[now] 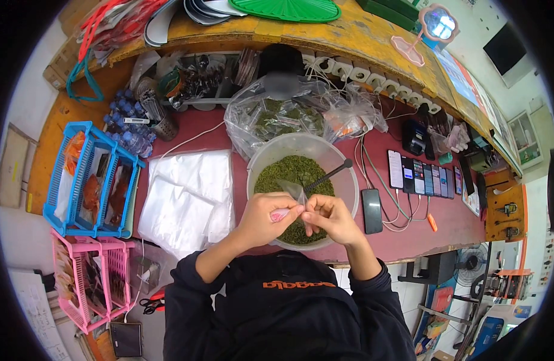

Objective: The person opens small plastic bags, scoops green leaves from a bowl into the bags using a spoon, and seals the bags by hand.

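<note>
Above a translucent plastic tub (351,191) of green chopped dry leaves (277,173), both of my hands hold a small clear plastic bag (294,190). My left hand (262,215) is closed round it, with a bit of pink showing between the fingers. The fingertips of my right hand (331,218) pinch the bag's other edge. A dark-handled spoon (330,174) leans in the leaves against the tub's right rim. Flat clear plastic bags (187,195) lie stacked left of the tub.
Behind the tub sits a large clear bag (277,117) of green leaves. Several phones (418,175) stand at the right, with a dark phone (371,210) and cables nearer. Blue baskets (90,180) and a pink basket (90,277) are at the left. A wooden shelf (373,39) overhangs the back.
</note>
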`<state>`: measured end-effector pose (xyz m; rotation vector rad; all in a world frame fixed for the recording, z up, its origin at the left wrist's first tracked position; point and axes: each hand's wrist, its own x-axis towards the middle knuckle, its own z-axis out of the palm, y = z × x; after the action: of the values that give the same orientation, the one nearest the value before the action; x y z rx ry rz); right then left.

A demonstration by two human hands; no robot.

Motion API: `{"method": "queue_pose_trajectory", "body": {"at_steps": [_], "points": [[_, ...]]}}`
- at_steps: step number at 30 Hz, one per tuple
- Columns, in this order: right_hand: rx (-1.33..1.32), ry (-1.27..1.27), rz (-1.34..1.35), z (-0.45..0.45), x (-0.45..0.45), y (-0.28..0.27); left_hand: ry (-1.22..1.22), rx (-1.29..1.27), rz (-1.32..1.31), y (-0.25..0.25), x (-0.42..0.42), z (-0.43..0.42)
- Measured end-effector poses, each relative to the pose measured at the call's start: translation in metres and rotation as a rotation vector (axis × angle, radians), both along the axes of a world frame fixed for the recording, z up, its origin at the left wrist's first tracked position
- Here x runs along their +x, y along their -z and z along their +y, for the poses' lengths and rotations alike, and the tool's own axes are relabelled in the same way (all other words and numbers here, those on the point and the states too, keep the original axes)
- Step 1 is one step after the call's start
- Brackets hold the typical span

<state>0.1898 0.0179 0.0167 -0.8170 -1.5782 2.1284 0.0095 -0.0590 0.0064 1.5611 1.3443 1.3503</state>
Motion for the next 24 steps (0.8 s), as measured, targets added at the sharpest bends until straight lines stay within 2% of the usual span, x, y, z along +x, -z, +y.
{"method": "queue_pose_trajectory", "body": {"at_steps": [1, 2, 3, 4, 5, 6, 8, 9, 10, 12, 13, 14, 16, 17, 18, 19, 21, 22, 24], "points": [[-0.117, -0.079, 0.021, 0.002, 0.002, 0.001, 0.001, -0.002, -0.001, 0.0, 0.0, -0.001], [-0.119, -0.078, 0.02, -0.002, 0.001, 0.002, -0.024, 0.022, 0.119, 0.0, 0.001, -0.003], [0.343, -0.017, -0.077, -0.006, -0.003, 0.002, -0.05, 0.048, 0.241, -0.001, 0.001, -0.005], [0.804, 0.046, -0.173, -0.009, -0.005, 0.002, -0.05, 0.047, 0.242, -0.001, 0.002, -0.007], [0.96, 0.189, -0.288, -0.008, -0.005, 0.009, -0.121, 0.078, 0.335, 0.0, 0.003, -0.009], [0.961, 0.192, -0.288, -0.005, -0.003, 0.008, -0.192, 0.112, 0.426, -0.002, 0.003, -0.009], [1.007, 0.249, -0.391, 0.0, 0.003, 0.003, -0.206, 0.089, 0.397, -0.006, -0.002, -0.007], [0.847, 0.211, -0.389, 0.0, 0.006, -0.003, -0.217, 0.064, 0.369, -0.008, -0.007, -0.005], [0.846, 0.212, -0.389, 0.001, 0.008, -0.002, -0.216, 0.063, 0.37, -0.009, -0.014, -0.002], [0.32, 0.102, -0.115, 0.002, 0.013, -0.001, 0.055, -0.177, 0.414, -0.008, -0.029, 0.005], [0.322, 0.1, -0.113, 0.005, 0.015, -0.005, 0.171, -0.271, 0.462, -0.005, -0.035, 0.008], [0.313, 0.053, -0.189, 0.007, 0.017, -0.01, 0.168, -0.271, 0.465, 0.001, -0.039, 0.01], [0.303, 0.008, -0.267, 0.009, 0.018, -0.014, 0.173, -0.272, 0.768, 0.007, -0.043, 0.012], [0.46, -0.005, -0.302, 0.009, 0.018, -0.015, 0.175, -0.271, 0.766, 0.01, -0.041, 0.012], [0.617, -0.019, -0.335, 0.009, 0.017, -0.015, 0.056, -0.239, 0.827, 0.01, -0.036, 0.011], [0.618, -0.021, -0.335, 0.007, 0.015, -0.017, -0.067, -0.207, 0.886, 0.009, -0.031, 0.011], [0.872, 0.0, -0.418, 0.002, 0.01, -0.022, -0.025, -0.129, 0.783, 0.0, -0.018, 0.01], [0.871, -0.002, -0.418, 0.0, 0.007, -0.021, 0.019, -0.05, 0.679, -0.003, -0.011, 0.01], [0.975, 0.053, -0.37, -0.004, 0.001, -0.019, 0.045, -0.034, 0.72, 0.004, -0.006, 0.012]]}}
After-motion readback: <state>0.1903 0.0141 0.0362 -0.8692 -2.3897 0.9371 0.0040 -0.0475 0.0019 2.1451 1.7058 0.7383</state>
